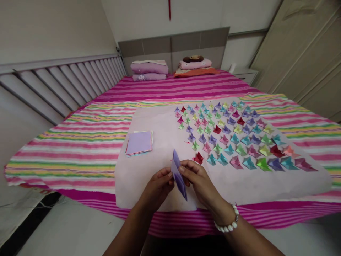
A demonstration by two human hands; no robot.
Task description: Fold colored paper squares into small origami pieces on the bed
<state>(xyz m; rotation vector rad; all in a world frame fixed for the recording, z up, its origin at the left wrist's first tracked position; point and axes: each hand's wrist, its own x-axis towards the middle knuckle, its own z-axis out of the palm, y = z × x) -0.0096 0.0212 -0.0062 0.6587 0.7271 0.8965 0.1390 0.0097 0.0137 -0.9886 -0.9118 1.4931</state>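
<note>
One purple folded paper (179,177) is pinched by thumb and fingers of the left hand (161,181) and right hand (196,178), over the pale sheet's (161,119) near-left part, right of the stacked paper squares (139,143). Folding seems in hand; the next move calls for light, even creasing.

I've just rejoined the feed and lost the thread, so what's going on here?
Someone's left hand and right hand together hold a folded purple paper over a pale sheet spread on a striped bedcover. Many small folded paper pieces in mixed colours are laid out in loose rows on the sheet's right side. On its left side lies a stack of flat paper squares, purple on top, with neither hand touching it.
</note>
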